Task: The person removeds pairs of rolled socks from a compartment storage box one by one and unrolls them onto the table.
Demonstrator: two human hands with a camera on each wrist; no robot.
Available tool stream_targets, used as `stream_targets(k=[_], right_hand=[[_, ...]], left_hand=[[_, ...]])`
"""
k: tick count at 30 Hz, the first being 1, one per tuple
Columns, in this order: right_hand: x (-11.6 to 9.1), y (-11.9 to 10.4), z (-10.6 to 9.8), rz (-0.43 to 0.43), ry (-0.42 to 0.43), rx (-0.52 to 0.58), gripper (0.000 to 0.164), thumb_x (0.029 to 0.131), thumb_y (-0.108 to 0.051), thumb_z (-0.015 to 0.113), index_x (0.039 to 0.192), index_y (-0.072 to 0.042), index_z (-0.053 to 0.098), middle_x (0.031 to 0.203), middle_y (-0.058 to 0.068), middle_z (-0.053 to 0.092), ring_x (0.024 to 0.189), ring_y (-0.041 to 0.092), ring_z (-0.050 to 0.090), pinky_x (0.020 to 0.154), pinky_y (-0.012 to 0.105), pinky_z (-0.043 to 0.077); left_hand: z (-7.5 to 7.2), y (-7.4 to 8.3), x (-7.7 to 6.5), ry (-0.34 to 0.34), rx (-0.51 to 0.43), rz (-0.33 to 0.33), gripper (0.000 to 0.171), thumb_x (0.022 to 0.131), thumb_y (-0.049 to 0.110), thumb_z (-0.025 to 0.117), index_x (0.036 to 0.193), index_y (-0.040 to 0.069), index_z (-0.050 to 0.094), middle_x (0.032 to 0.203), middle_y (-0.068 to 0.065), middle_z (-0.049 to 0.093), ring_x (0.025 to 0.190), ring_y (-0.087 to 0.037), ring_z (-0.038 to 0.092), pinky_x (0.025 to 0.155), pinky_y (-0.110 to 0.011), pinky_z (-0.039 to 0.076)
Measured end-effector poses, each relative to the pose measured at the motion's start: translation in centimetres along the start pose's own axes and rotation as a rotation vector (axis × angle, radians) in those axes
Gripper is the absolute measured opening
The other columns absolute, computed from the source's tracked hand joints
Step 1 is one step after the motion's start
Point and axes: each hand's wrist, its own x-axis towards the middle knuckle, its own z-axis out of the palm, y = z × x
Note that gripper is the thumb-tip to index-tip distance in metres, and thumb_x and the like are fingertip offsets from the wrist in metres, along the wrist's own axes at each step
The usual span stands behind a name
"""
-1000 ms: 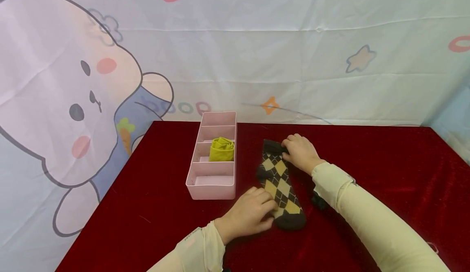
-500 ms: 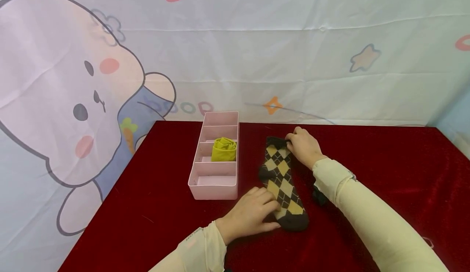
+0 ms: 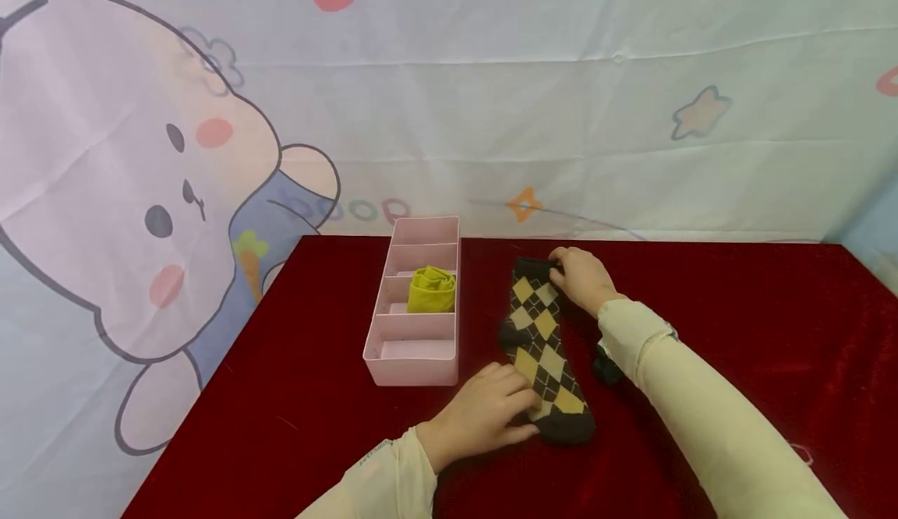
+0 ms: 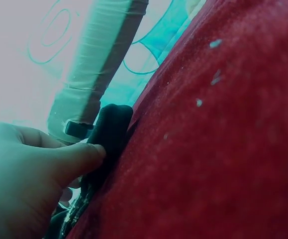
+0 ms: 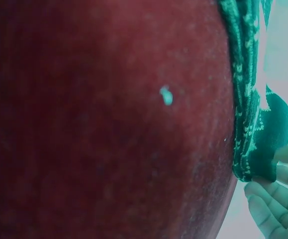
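An argyle sock [image 3: 540, 332], dark with yellow and cream diamonds, lies lengthwise on the red cloth, cuff at the far end and dark toe towards me. At the toe end, my left hand [image 3: 484, 411] holds the sock's left edge, fingers over it and thumb beside the toe. The left wrist view shows that thumb against the dark toe [image 4: 111, 129]. My right hand [image 3: 584, 279] pinches the cuff's right corner. In the right wrist view the dark cuff [image 5: 270, 134] sits between thumb and fingers, and layered knit shows along the edge.
Left of the sock stands a pink divided box [image 3: 417, 371]. A rolled yellow-green cloth item [image 3: 431, 291] sits in its second compartment from the front. Red velvety cloth [image 3: 295, 394] covers the table, and a printed curtain [image 3: 491, 114] hangs behind. A dark object [image 3: 606, 367] shows under the right sleeve.
My right hand has drawn the cuff away from me, and the folded top of the sock now lies flat and longer. The left hand stays at the toe end, its thumb slightly further out.
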Motion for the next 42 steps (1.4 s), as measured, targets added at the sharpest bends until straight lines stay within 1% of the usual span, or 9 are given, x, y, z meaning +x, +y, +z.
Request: stream_targets(k=[3, 5, 11, 17, 21, 25, 29, 37, 42], right_hand=[[0.0, 0.1, 0.0, 0.01, -0.04, 0.033, 0.039, 0.095, -0.02, 0.059, 0.127, 0.001, 0.055, 0.125, 0.022, 0.06, 0.11, 0.036, 0.06, 0.092, 0.047, 0.05], [0.0, 0.0, 0.0, 0.001, -0.05, 0.03, 0.039, 0.094, -0.02, 0.06, 0.127, 0.0, 0.054, 0.125, 0.022, 0.06, 0.109, 0.036, 0.06, 0.092, 0.046, 0.05], [-0.1, -0.2, -0.4, -0.031, -0.02, -0.008, 0.028, 0.093, -0.016, 0.062, 0.116, 0.0, 0.06, 0.118, 0.021, 0.063, 0.105, 0.035, 0.061, 0.089, 0.045, 0.051], [-0.4, -0.1, -1.3, -0.037, 0.007, -0.018, 0.025, 0.094, -0.016, 0.061, 0.115, -0.001, 0.061, 0.115, 0.02, 0.064, 0.103, 0.034, 0.063, 0.087, 0.045, 0.051], [-0.4, 0.0, -2.1, -0.035, 0.02, -0.021, 0.025, 0.094, -0.016, 0.06, 0.115, -0.002, 0.061, 0.116, 0.019, 0.065, 0.103, 0.034, 0.063, 0.087, 0.045, 0.051], [-0.4, 0.2, -2.9, -0.043, 0.025, -0.016, 0.025, 0.094, -0.016, 0.06, 0.115, -0.002, 0.061, 0.116, 0.018, 0.066, 0.103, 0.034, 0.063, 0.088, 0.046, 0.051], [-0.6, 0.7, -3.7, -0.031, 0.031, -0.031, 0.025, 0.095, -0.016, 0.059, 0.115, -0.002, 0.061, 0.114, 0.018, 0.066, 0.102, 0.034, 0.064, 0.087, 0.046, 0.051], [-1.0, 2.2, -4.8, 0.003, 0.024, -0.063, 0.025, 0.095, -0.017, 0.058, 0.115, -0.002, 0.061, 0.114, 0.019, 0.066, 0.102, 0.035, 0.064, 0.086, 0.046, 0.052], [-1.6, 3.2, -5.3, 0.033, 0.023, -0.057, 0.025, 0.096, -0.017, 0.058, 0.116, -0.003, 0.06, 0.115, 0.019, 0.066, 0.101, 0.034, 0.064, 0.085, 0.046, 0.052]], left_hand=[[0.1, 0.1, -0.1, -0.001, -0.006, -0.009, 0.021, 0.077, 0.035, 0.077, 0.088, 0.023, 0.064, 0.086, 0.011, 0.06, 0.087, -0.006, 0.056, 0.078, -0.021, 0.042], [0.1, 0.1, -0.1, 0.002, -0.01, -0.016, 0.02, 0.077, 0.034, 0.076, 0.087, 0.022, 0.064, 0.086, 0.011, 0.06, 0.087, -0.006, 0.056, 0.078, -0.021, 0.042], [0.2, 0.0, 0.0, 0.032, -0.029, -0.016, 0.016, 0.077, 0.029, 0.076, 0.086, 0.021, 0.065, 0.085, 0.01, 0.062, 0.085, -0.007, 0.057, 0.076, -0.021, 0.043], [0.0, 0.1, 0.5, 0.101, 0.005, 0.018, 0.014, 0.078, 0.026, 0.076, 0.085, 0.021, 0.066, 0.083, 0.011, 0.062, 0.083, -0.006, 0.058, 0.076, -0.02, 0.043], [-0.4, 0.1, 1.0, 0.169, 0.028, 0.037, 0.014, 0.078, 0.025, 0.076, 0.084, 0.02, 0.065, 0.081, 0.011, 0.061, 0.081, -0.006, 0.057, 0.074, -0.019, 0.043], [-0.7, 0.2, 1.4, 0.216, 0.019, 0.027, 0.015, 0.077, 0.023, 0.077, 0.085, 0.018, 0.065, 0.082, 0.009, 0.062, 0.081, -0.007, 0.058, 0.074, -0.02, 0.044], [-0.9, 0.5, 2.2, 0.225, 0.015, 0.007, 0.015, 0.078, 0.023, 0.076, 0.087, 0.017, 0.065, 0.084, 0.009, 0.063, 0.083, -0.007, 0.059, 0.075, -0.02, 0.044], [-0.8, 1.7, 4.1, 0.227, 0.042, 0.02, 0.015, 0.078, 0.025, 0.077, 0.086, 0.019, 0.067, 0.084, 0.01, 0.065, 0.084, -0.007, 0.059, 0.082, -0.023, 0.049], [-0.6, 2.4, 5.0, 0.205, 0.03, -0.003, 0.013, 0.078, 0.025, 0.077, 0.085, 0.02, 0.067, 0.084, 0.011, 0.065, 0.083, -0.006, 0.059, 0.077, -0.022, 0.047]])
